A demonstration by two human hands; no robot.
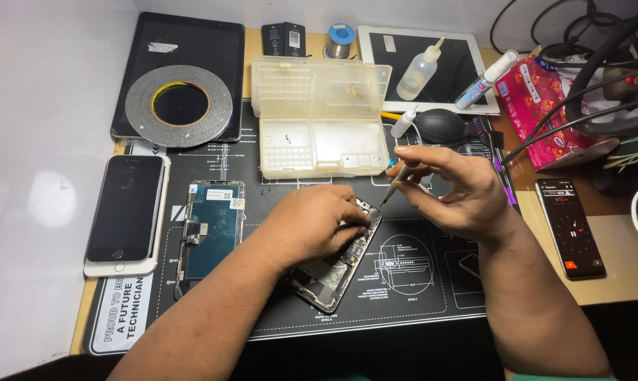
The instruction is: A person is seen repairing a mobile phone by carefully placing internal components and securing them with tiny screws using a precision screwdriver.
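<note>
1. The opened phone body point(336, 264) lies tilted on the black work mat point(417, 282), nearest the person, its top end pointing toward one o'clock.
2. The left hand point(312, 226) presses down on the phone's upper half, fingers curled over its edge and clenched on it to hold it steady.
3. The right hand point(453, 190), at two o'clock from the phone, pinches a fine screwdriver point(395, 182) in its fingers, tip just at the phone's top corner.
4. This looks like the stage of working a small screw; the next move seems to call for a steady tip and little pressure.
5. At nine o'clock lies the detached screen point(213, 226); beyond it, a complete phone point(125, 212).
6. At twelve o'clock, farther on the table, the clear parts box point(322, 116) stands open.
</note>
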